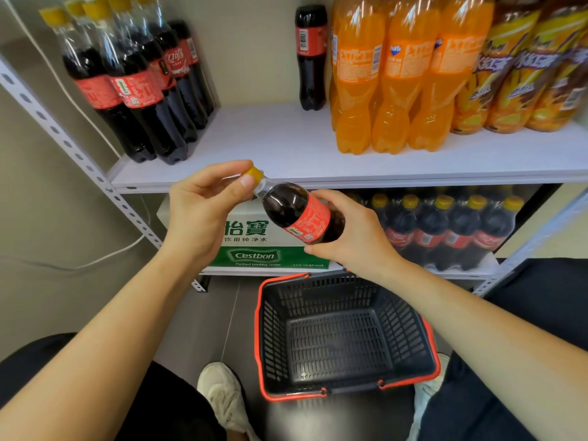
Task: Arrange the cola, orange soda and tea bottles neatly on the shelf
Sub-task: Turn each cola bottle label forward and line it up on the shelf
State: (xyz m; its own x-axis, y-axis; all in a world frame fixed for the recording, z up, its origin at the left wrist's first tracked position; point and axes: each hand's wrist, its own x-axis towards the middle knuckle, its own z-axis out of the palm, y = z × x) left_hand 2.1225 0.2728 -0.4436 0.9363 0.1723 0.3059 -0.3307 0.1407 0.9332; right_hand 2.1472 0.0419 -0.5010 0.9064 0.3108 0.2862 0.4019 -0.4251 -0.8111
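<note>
1. I hold one cola bottle (pixel 288 206) in front of the shelf (pixel 270 138), tilted, with its yellow cap (pixel 253 173) pointing up and to the left.
2. My left hand (pixel 203 211) pinches the cap and neck between the thumb and curled fingers.
3. My right hand (pixel 353 237) wraps around the lower part of the bottle, just below the red label.
4. On the shelf, a cola row (pixel 136 90) stands at the left, running front to back.
5. A lone cola (pixel 311 58) stands at the back, just beside the orange soda bottles (pixel 397 84).
6. The tea bottles (pixel 525 74) stand to the right of the orange soda, touching it.
7. On the lower shelf, a water carton (pixel 254 246) sits beside a wrapped cola pack (pixel 445 230).
8. A black basket (pixel 318 297) with red trim sits on the floor between my knees, below the held bottle.
</note>
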